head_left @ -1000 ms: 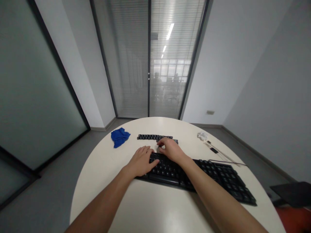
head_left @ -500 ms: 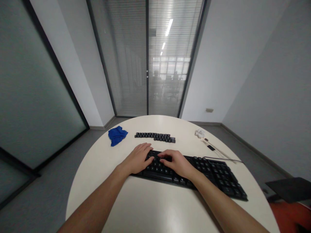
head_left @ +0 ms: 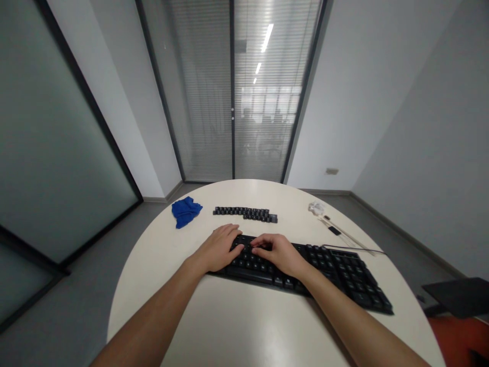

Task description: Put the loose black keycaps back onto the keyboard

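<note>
A black keyboard (head_left: 344, 275) lies at a slant across the round white table. My left hand (head_left: 219, 248) rests over its left end, fingers spread and thumb on the keys. Over the keys just to the right, my right hand (head_left: 280, 255) has its thumb and index finger curved near each other; whether anything small is between them is too small to tell. Behind the keyboard, loose black keycaps (head_left: 244, 212) stand in rows.
A crumpled blue cloth (head_left: 186, 211) lies at the table's (head_left: 229, 326) back left. At the back right are a clear plastic wrapper (head_left: 316, 207), thin sticks (head_left: 349, 236) and a small black piece (head_left: 334, 231). A cable runs past the right edge. A red seat (head_left: 458, 339) stands at the lower right.
The whole view has shifted slightly. Both hands stay over the same part of the keyboard, with hardly any visible movement of the fingers.
</note>
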A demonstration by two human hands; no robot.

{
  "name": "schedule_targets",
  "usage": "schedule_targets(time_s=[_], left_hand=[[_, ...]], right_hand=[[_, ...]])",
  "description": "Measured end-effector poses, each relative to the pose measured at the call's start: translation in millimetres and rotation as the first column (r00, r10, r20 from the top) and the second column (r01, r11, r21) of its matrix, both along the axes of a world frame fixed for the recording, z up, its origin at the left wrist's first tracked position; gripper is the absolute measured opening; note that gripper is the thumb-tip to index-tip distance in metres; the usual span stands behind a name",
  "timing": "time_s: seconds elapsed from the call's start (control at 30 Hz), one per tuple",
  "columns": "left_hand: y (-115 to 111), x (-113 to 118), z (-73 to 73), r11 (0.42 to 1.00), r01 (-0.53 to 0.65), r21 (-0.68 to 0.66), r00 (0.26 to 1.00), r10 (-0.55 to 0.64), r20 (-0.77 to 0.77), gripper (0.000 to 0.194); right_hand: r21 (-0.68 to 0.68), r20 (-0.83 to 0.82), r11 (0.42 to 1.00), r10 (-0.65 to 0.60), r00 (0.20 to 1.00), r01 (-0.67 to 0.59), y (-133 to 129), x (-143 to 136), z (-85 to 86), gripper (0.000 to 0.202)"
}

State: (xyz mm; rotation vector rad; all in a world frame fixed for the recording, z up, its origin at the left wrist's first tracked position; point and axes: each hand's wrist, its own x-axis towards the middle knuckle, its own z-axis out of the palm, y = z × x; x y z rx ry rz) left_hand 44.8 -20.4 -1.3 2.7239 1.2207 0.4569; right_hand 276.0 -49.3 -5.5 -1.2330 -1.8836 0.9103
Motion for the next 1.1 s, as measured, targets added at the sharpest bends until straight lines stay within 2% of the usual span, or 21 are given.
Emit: schedule_targets(time_s=[0.13, 0.33, 0.6, 0.83, 1.1], left_hand=[[1.2, -0.5, -2.4, 1.0, 0.008, 0.003, 1.0, -0.008, 0.021, 0.042], [0.2, -0.4, -1.6, 1.0, 0.015, -0.001, 1.0, -0.015, 0.027, 0.042], [0.0, -0.1, -0.2, 1.0, 0.011, 0.004, 1.0, -0.011, 0.013, 0.042], [-0.3, 0.9, -0.3, 1.0, 0.011, 0.0, 1.0, -0.011, 0.015, 0.041], [0.2, 0.4, -1.6, 1.0, 0.011, 0.015, 1.0, -0.011, 0.01, 0.04]], right_hand=[[0.036, 0.081, 0.999, -0.008, 0.997, 0.005, -1.9, 0.6, 0.4, 0.015], [0.063, 0.083, 0.998, -0.008, 0.996, 0.003, -3.3, -0.6, 2.9, 0.015], [0.013, 0.064, 1.0, 0.012, 0.998, -0.013, -2.1, -0.4, 5.9, 0.019], [0.039, 0.093, 0.999, -0.028, 0.995, 0.024, -2.4, -3.5, 4.2, 0.016], [-0.012, 0.099, 0.999, -0.031, 0.995, 0.032, -0.4, -3.8, 7.1, 0.015]])
